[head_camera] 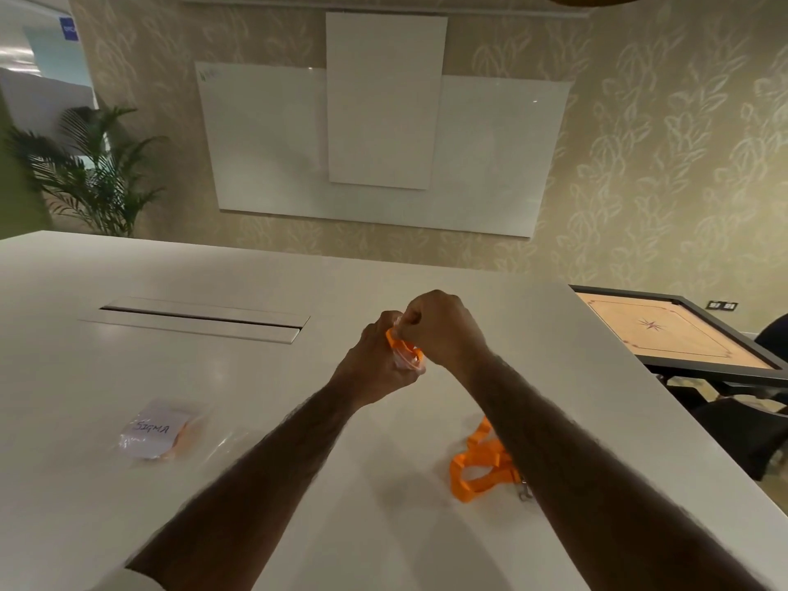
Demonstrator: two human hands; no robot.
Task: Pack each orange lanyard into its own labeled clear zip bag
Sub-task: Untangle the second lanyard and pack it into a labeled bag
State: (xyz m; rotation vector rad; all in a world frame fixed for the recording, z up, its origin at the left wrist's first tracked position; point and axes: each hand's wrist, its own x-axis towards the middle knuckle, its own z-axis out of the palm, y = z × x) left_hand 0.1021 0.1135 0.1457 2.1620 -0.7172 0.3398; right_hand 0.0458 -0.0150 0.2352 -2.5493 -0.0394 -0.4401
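while your left hand (377,362) and right hand (441,330) meet above the white bench (213,377), the fingers of both curl tight around a clear zip bag (406,366) with an orange lanyard (401,345) bunched in it. a second lanyard (479,467) lies loose beside your right forearm, and a packed bag marked "sigma" (155,430) rests well apart at left.

We've got a big white table (256,377), leafy beige wallpaper (661,164) with whiteboards (264,138), a palm (89,172) left, carrom board (669,334) right.
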